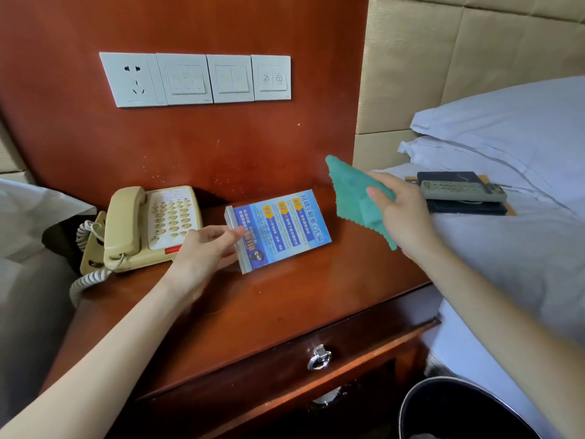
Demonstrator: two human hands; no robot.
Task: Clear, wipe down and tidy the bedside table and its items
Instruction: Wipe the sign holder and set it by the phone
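A blue printed sign in a clear acrylic stand (278, 229) lies tipped on its back on the red-brown bedside table (285, 305). My left hand (205, 251) grips the stand's clear base at its left end. My right hand (402, 213) is raised above the table's right side and is closed on a green cloth (354, 198), which hangs in the air without touching the wood. A cream corded telephone (148, 226) sits at the table's back left, handset in its cradle.
A grey remote (462, 190) rests on dark folders (459, 207) on the white bed at right, below two pillows (506, 122). A socket and switch panel (196, 79) is on the wooden wall. A drawer with a ring pull (319, 359) faces me. A dark bin (459, 410) stands lower right.
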